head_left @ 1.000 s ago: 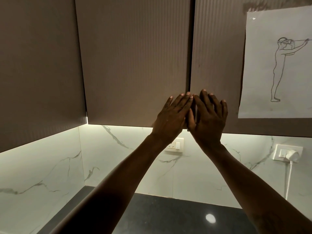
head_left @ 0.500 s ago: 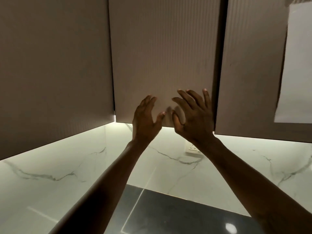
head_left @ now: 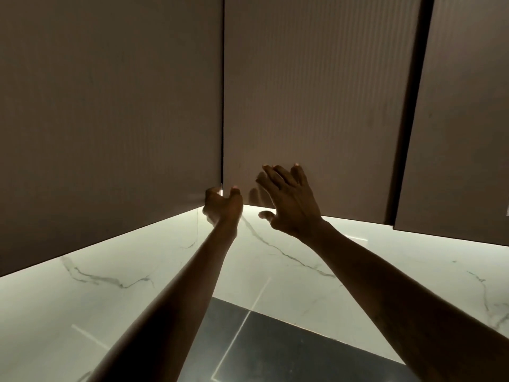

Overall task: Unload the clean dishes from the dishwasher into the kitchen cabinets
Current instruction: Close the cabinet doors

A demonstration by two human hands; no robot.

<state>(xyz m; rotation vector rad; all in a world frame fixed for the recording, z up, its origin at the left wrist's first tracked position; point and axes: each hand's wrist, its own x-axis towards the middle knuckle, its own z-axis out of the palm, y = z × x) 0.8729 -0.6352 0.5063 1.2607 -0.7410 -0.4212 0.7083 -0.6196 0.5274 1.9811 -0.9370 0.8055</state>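
Observation:
Closed brown ribbed upper cabinet doors fill the top of the view. My left hand point(head_left: 221, 206) is raised to the bottom left corner of the middle cabinet door point(head_left: 316, 106), fingers curled under its lower edge and thumb on its front. My right hand point(head_left: 289, 201) is held up in front of the same door's lower part, fingers spread, holding nothing. No dishes or dishwasher are in view.
A left corner cabinet door point(head_left: 110, 119) and a right cabinet door point(head_left: 462, 119) flank the middle one. A lit white marble backsplash point(head_left: 137, 271) runs below the cabinets. A dark countertop point(head_left: 275, 348) lies at the bottom.
Both hands have shifted left along the cabinet front and separated. My left hand has hooked onto the door's bottom corner. The view has turned left, and the paper drawing has left the frame.

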